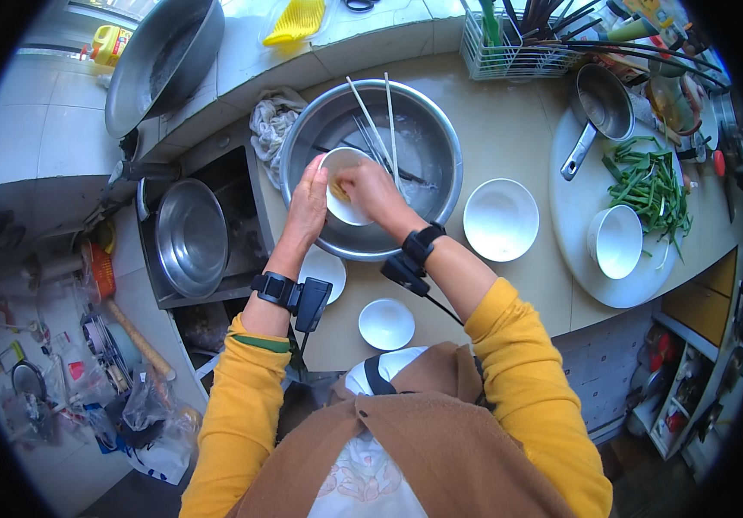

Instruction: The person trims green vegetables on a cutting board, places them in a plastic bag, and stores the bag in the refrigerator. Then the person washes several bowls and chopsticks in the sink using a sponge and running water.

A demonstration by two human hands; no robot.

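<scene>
Above the near left part of a large metal basin, a white bowl is tilted in my left hand, which grips its side and rim. My right hand reaches into that bowl with curled fingers. Something small and yellowish shows at those fingers, its kind too unclear to tell. The basin holds water, with light chopsticks leaning on its far wall and a metal fork beside them. A small white dish lies near my left wrist, partly covered.
White bowls stand right and near. A round white board carries cut greens, another bowl and a small saucepan. A metal pan sits left on the stove. A rumpled cloth adjoins the basin.
</scene>
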